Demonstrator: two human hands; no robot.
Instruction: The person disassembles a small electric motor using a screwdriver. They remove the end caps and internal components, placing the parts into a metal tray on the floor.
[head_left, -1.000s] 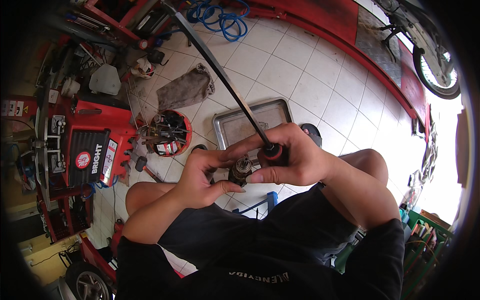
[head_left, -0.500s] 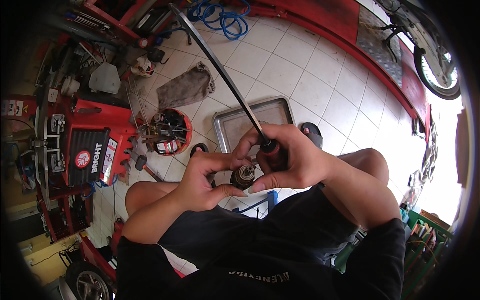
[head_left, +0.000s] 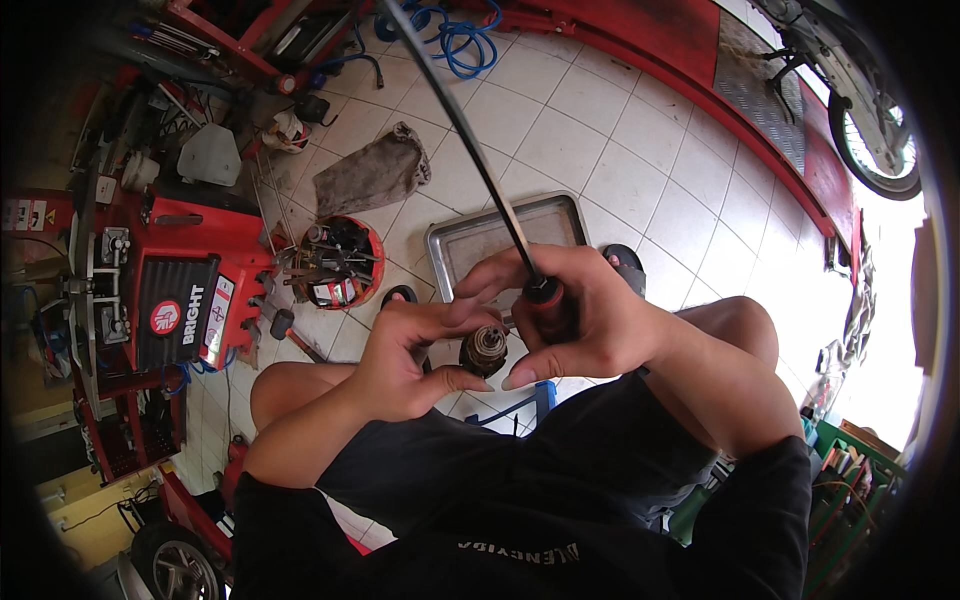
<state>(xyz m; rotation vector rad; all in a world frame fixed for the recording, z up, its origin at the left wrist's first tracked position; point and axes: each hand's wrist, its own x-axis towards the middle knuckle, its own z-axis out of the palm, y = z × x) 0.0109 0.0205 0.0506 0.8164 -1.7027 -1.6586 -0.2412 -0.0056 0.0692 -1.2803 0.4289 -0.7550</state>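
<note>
Between the thumb and fingers of my left hand is a small, round, brownish metal part with ringed edges and a short shaft tip facing up. My right hand grips the dark red handle of a long screwdriver, whose shank slants up and left past the top of the picture. The right thumb tip is close to the metal part, though I cannot tell whether it touches. Fingers hide part of the handle and the lower end of the part.
A metal tray lies on the tiled floor beyond my hands. To its left are a red tub of tools, a grey rag and a hammer. A red machine stands at left; a motorcycle is on the far-right platform.
The screwdriver's shank has swung a little rightward and its tip has passed beyond the top edge. The metal part has tilted slightly, and my right fingers have shifted away from its top.
</note>
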